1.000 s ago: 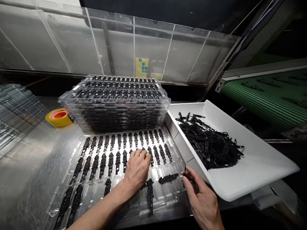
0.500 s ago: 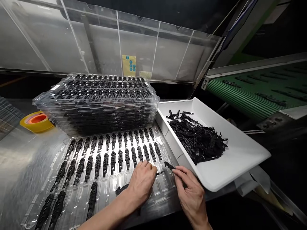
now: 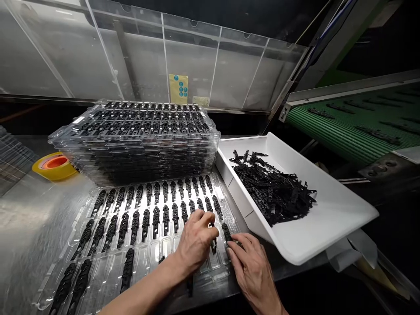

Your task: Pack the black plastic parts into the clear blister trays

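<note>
A clear plastic tray (image 3: 113, 262) lies on the metal table, its two far rows filled with slim black plastic parts (image 3: 134, 227). Several more parts sit apart in its near row. Above the right side of that row, my left hand (image 3: 197, 238) is closed on a black part (image 3: 214, 245) that hangs from its fingertips. My right hand (image 3: 251, 264), at the tray's right end, pinches another black part (image 3: 226, 232), which lies over the last slot of the near row. My left hand and forearm hide the middle of this row.
Filled clear trays are stacked (image 3: 141, 153) behind. A white bin (image 3: 328, 223) to the right holds a heap of loose black parts (image 3: 275, 188). Yellow tape (image 3: 54, 166) lies at left. Beyond the bin runs a green conveyor belt (image 3: 344, 122) carrying parts.
My right hand has moved left and turned its part from slanting beside the tray to nearly in line with the slots. My left hand has risen slightly, with its part now hanging down.
</note>
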Action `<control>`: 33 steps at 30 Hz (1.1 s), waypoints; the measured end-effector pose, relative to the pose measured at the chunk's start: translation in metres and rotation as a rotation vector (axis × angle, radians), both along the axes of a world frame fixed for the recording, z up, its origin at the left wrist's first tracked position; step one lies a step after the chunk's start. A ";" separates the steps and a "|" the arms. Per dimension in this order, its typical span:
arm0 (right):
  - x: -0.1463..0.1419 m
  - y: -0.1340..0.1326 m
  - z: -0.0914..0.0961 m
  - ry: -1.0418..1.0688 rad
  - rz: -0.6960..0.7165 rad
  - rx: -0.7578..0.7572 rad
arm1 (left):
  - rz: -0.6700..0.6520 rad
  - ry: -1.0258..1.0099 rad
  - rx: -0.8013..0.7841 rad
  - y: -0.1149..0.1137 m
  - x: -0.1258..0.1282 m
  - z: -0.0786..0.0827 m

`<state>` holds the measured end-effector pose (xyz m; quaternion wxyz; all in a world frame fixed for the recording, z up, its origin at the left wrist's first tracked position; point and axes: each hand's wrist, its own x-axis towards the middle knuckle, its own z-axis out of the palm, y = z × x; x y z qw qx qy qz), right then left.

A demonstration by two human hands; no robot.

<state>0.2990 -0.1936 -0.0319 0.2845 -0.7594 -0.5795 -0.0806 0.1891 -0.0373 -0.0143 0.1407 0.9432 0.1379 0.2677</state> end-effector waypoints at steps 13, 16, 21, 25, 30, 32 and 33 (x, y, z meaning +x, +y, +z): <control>0.083 -0.013 0.102 -0.020 -0.232 -0.004 | -0.186 0.383 0.308 -0.011 0.013 -0.002; 0.129 0.011 0.098 0.043 -0.350 -0.624 | -0.262 0.461 0.371 -0.015 0.011 0.004; 0.144 0.046 0.083 0.039 -0.233 -0.948 | -0.279 0.482 0.341 -0.019 0.007 0.005; 0.131 0.052 0.083 -0.017 -0.220 -0.998 | -0.169 0.470 0.259 -0.022 0.006 0.002; 0.136 0.054 0.083 -0.046 -0.184 -0.953 | -0.107 0.436 0.164 -0.024 0.008 0.004; 0.142 0.053 0.084 -0.043 -0.202 -0.914 | -0.083 0.375 0.083 -0.019 0.002 0.006; 0.145 0.051 0.087 -0.042 -0.222 -0.887 | -0.062 0.333 0.034 -0.015 -0.002 0.007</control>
